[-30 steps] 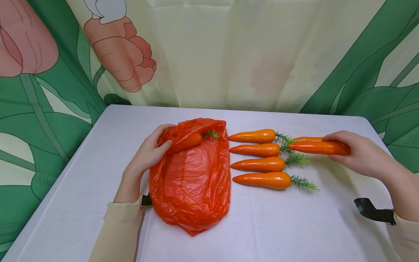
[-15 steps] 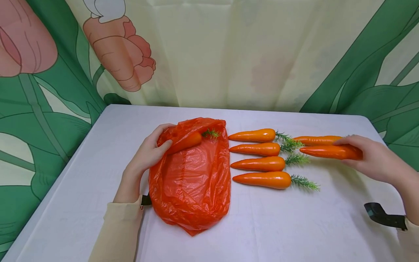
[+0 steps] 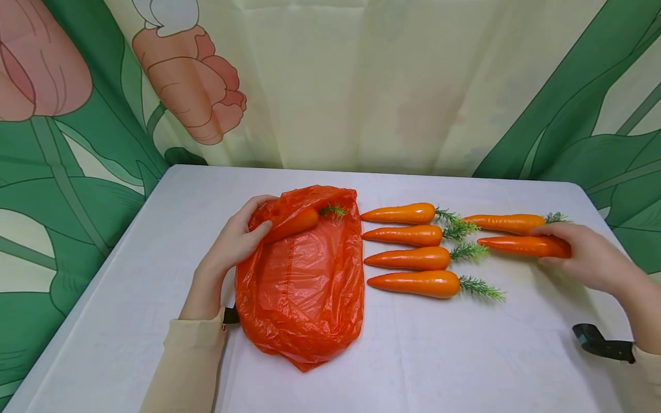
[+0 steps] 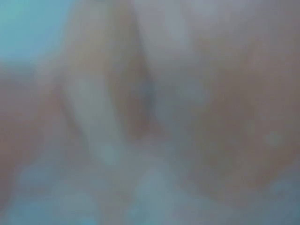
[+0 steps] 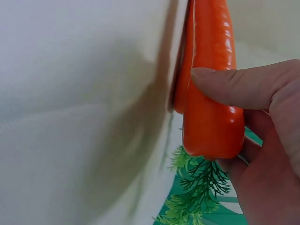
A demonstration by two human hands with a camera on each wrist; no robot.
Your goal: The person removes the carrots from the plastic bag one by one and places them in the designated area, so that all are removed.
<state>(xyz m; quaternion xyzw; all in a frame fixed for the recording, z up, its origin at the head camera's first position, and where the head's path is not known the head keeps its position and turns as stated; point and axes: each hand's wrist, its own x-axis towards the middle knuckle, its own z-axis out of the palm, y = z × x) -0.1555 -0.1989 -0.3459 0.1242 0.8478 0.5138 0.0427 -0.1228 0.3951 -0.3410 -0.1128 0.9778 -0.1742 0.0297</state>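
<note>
My left hand (image 3: pixel 238 236) grips the left edge of a red plastic bag (image 3: pixel 302 298), thumb on the near side and most fingers hidden behind the film. Inside the bag, by that thumb, lies a carrot (image 3: pixel 304 220) with a green top. At the right, my right hand (image 3: pixel 586 252) pinches a deeper orange carrot (image 3: pixel 527 246) between thumb and fingers around its thick end, its tip pointing left. In the right wrist view the thumb presses along this held carrot (image 5: pixel 213 117), whose leafy top (image 5: pixel 206 180) hangs below. The left wrist view is too blurred to make anything out.
Several carrots lie in a column right of the bag, tips left, including a top one (image 3: pixel 400 213) and a bottom one (image 3: pixel 418 284). Another carrot (image 3: pixel 506 223) lies just beyond the held one. White cloth covers the table (image 3: pixel 439 355); a patterned curtain (image 3: pixel 361 86) hangs behind.
My right hand has carried its carrot to the right and a little nearer, uncovering more of the carrot behind it, including its green top. My left hand and the bag have stayed put.
</note>
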